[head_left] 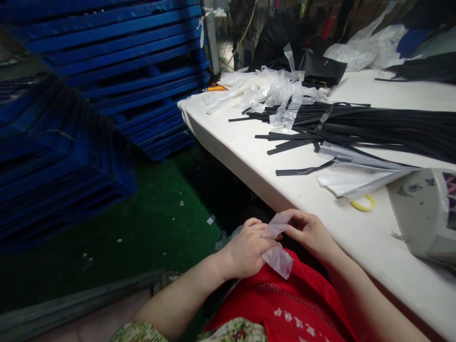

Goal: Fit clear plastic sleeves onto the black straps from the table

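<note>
My left hand (245,249) and my right hand (309,230) meet over my lap, just below the white table's edge (249,166). Both pinch a thin, clear plastic strip (276,254), which bends between the fingers and hangs down onto my red apron (285,304). The left hand's fingers curl around the strip's middle. Its upper end sits between the fingertips of my right hand.
On the table lie a long bundle of black strips (356,126), crumpled clear plastic sleeves (278,90), flat clear bags (356,178), a yellow ring (363,204) and a grey patterned object (423,213). Stacked blue pallets (107,71) stand left over green flooring (153,228).
</note>
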The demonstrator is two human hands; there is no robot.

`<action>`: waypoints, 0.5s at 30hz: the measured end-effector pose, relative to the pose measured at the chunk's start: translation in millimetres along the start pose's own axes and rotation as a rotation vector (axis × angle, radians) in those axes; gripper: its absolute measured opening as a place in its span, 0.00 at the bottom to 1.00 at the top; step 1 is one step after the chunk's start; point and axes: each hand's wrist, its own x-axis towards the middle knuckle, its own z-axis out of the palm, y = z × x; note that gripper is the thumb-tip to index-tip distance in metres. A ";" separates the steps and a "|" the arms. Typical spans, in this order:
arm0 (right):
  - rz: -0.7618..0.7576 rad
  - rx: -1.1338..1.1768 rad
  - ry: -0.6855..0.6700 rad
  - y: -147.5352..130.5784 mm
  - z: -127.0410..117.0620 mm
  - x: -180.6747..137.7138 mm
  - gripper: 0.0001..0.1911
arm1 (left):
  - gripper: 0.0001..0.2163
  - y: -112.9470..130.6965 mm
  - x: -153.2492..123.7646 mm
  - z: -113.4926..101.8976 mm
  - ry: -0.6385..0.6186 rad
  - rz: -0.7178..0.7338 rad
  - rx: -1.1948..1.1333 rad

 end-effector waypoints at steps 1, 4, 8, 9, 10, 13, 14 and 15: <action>-0.003 0.002 -0.019 -0.1 -0.3 0.2 0.11 | 0.13 0.3 -0.1 1.2 -0.010 0.002 0.014; 0.007 0.010 -0.030 0.3 -1.0 1.3 0.12 | 0.13 0.7 0.9 2.6 -0.041 0.009 0.033; -0.013 0.015 -0.020 1.3 2.0 1.6 0.13 | 0.13 1.6 8.3 2.2 -0.061 0.048 -0.010; -0.006 0.014 -0.011 0.8 3.6 1.0 0.14 | 0.13 2.3 10.9 2.7 -0.060 0.064 -0.023; 0.004 0.006 -0.002 0.0 4.8 0.2 0.14 | 0.14 3.1 13.4 3.5 -0.053 0.075 -0.040; -0.005 -0.091 0.007 -4.4 0.1 -2.2 0.15 | 0.16 4.9 18.8 7.3 0.012 0.073 -0.102; -0.022 -0.152 0.026 -6.3 -6.6 -2.6 0.15 | 0.15 4.4 19.5 8.6 0.040 0.064 -0.118; -0.039 -0.232 0.070 -8.1 -16.6 -2.8 0.15 | 0.15 3.1 19.6 9.8 0.063 0.056 -0.128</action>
